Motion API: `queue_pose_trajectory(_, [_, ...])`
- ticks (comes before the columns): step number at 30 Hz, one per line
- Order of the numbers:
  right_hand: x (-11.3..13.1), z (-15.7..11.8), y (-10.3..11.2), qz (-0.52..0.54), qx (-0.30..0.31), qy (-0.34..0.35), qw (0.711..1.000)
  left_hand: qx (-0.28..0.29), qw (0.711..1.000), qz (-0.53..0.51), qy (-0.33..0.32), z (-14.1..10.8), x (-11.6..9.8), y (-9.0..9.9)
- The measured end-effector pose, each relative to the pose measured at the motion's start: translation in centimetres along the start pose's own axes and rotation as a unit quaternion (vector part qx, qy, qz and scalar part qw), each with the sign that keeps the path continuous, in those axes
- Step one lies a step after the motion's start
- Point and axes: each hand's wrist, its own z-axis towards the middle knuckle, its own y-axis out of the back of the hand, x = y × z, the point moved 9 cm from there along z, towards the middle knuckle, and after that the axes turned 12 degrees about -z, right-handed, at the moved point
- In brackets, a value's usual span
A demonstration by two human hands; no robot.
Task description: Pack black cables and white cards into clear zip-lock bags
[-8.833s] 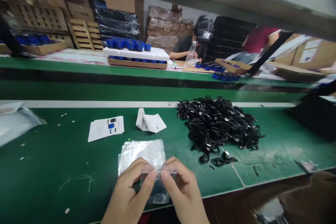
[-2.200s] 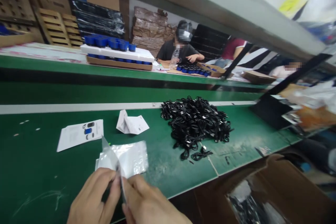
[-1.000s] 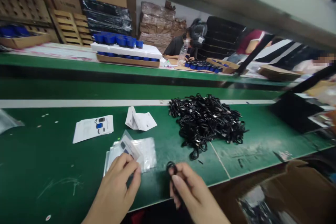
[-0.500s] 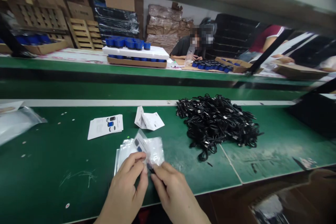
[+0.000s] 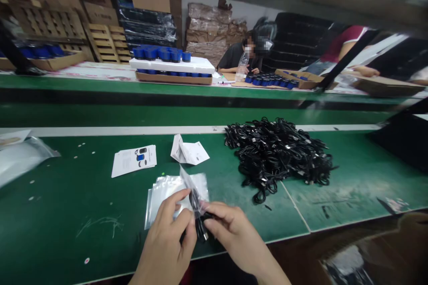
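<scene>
Head view: L hand and R hand close together over the tabletop's near edge, a bit L of its middle. Between them, a thin, glossy clear bag, tilted, its pointed top corner aimed at the far edge. Black cable, smooth, rubbery, bundled in loops, partly behind the film, w/ a shiny metal plug end poking out at the bottom. L thumb & index nearly closed, pinching the bag's L side; R thumb & fingers closed to a narrow pinch on cable + film, other R fingers curled.

Just beyond the L hand, a stack of flat, crinkly clear bags, edges uneven. Farther toward the far edge: matte printed leaflets in a slightly fanned pile on the L, then a stiff folded white paper, creased & standing partly upright. R of that, nr the far edge, a tangled heap of black cables, loops & metal tips everywhere. Far L edge: a big, wrinkled plastic bag.
</scene>
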Motion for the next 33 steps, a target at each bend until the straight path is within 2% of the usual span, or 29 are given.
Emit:
queue_pose_trajectory(2, [-1.5,0.3,0.3,0.059,-0.056,-0.051,0.995,0.002,1.0,-0.005,0.001,0.1,0.0,-0.2])
queue_pose_trajectory(4, [-2.1,0.3,0.1,0.089,-0.084,-0.072,0.99,-0.001,1.0,-0.008,0.005,0.1,0.2,-0.3])
queue_pose_trajectory(5, [-1.9,0.1,-0.3,0.102,-0.074,-0.064,0.99,-0.005,1.0,-0.007,0.008,0.1,0.4,-0.2])
queue_pose_trajectory(9, [0.0,-1.0,-2.4,0.15,0.062,-0.026,0.986,-0.011,1.0,-0.014,0.012,0.0,0.8,0.1])
queue_pose_trajectory(10, [0.4,-1.3,-2.5,0.135,0.073,-0.019,0.988,-0.012,1.0,-0.019,0.014,0.0,0.9,0.2])
queue_pose_trajectory(13, [1.1,-1.3,-1.5,0.023,0.037,-0.004,0.999,-0.007,0.999,-0.032,0.022,0.0,0.8,0.2])
queue_pose_trajectory(17, [1.4,-0.9,-1.4,-0.078,0.013,0.023,0.997,-0.001,0.999,-0.034,0.033,-0.2,0.7,0.1])
queue_pose_trajectory(20, [1.5,-1.1,-0.8,-0.153,-0.065,0.057,0.984,0.0,0.999,-0.036,0.029,-0.4,0.5,0.0])
queue_pose_trajectory(23, [1.6,-1.9,1.1,-0.23,-0.229,0.068,0.944,-0.006,0.998,-0.052,0.019,-0.7,-0.1,-0.4])
queue_pose_trajectory(25, [1.5,-2.4,2.2,-0.246,-0.317,0.052,0.915,-0.022,0.997,-0.071,0.019,-1.0,-0.5,-0.6])
queue_pose_trajectory(27, [1.0,-2.5,2.8,-0.222,-0.349,0.026,0.91,-0.035,0.995,-0.088,0.025,-1.2,-0.8,-0.6])
queue_pose_trajectory(28, [0.7,-2.0,2.6,-0.196,-0.325,0.016,0.925,-0.038,0.995,-0.093,0.026,-1.2,-0.9,-0.5])
queue_pose_trajectory(30, [0.4,-0.8,1.5,-0.139,-0.224,0.014,0.964,-0.039,0.995,-0.091,0.013,-1.2,-1.1,0.0])
queue_pose_trajectory(32, [1.0,-0.2,0.6,-0.127,-0.14,0.036,0.981,-0.051,0.996,-0.078,-0.02,-0.8,-1.2,1.3])
queue_pose_trajectory(33, [1.5,-0.1,0.5,-0.138,-0.121,0.047,0.982,-0.051,0.996,-0.066,-0.035,-0.4,-1.1,2.0])
